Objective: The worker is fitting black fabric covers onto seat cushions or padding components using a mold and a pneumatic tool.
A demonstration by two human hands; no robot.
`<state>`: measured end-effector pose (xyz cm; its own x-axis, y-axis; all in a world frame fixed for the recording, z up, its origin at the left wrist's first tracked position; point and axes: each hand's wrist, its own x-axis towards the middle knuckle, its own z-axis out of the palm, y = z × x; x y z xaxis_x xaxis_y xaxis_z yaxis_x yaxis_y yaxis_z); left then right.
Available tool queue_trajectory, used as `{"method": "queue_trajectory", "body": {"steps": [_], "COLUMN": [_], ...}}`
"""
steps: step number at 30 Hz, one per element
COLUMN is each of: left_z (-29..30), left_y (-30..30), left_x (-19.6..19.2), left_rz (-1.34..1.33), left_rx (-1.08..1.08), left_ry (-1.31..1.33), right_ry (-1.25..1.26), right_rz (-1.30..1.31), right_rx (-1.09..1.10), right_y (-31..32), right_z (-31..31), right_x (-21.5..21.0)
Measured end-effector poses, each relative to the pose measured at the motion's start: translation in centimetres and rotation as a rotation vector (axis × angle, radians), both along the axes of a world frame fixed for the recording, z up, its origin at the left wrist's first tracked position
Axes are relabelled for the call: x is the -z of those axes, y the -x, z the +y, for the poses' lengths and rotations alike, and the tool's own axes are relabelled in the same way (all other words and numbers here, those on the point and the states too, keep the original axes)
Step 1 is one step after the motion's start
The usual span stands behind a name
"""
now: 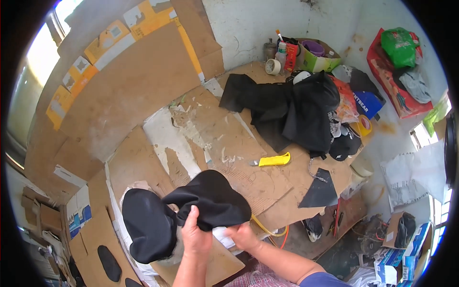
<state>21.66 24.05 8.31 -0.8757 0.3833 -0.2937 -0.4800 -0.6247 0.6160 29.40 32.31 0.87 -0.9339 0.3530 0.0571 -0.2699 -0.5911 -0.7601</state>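
My left hand (197,237) is closed on a soft black fabric piece (213,198), its thumb pressing the near side. The piece is rounded and folded, like a cover, and is raised above the cardboard. My right hand (243,236) is at its lower right edge, fingers curled and partly hidden beneath it. Close by on the left rests a smooth black rounded pad (148,227), shaped like a seat, its right end next to the fabric. Whether the two are joined I cannot tell. Beyond my hands lies a yellow utility knife (273,160), blade pointing left.
Worn cardboard (224,143) covers the table. A heap of black fabric (291,110) lies at the far right, with a black offcut (319,189) nearer. Behind it stand a tape roll (273,67) and a green box (321,58). Black oval pieces (109,263) lie at lower left.
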Motion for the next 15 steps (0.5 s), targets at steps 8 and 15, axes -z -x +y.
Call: {"method": "queue_trajectory", "body": {"steps": [8,15], "left_z": [-12.9,-19.4], "left_y": [1.7,6.9], "left_x": [-8.0,-5.9], "left_rz": [0.005,0.532], "left_rx": [-0.058,0.145], "left_ry": [-0.145,-0.473], "right_ry": [0.492,0.618], "right_rz": [-0.084,0.125], "right_rx": [0.024,-0.144], "right_y": [3.7,15.8], "right_z": [1.8,-6.7], "right_x": [-9.1,-18.6]}}
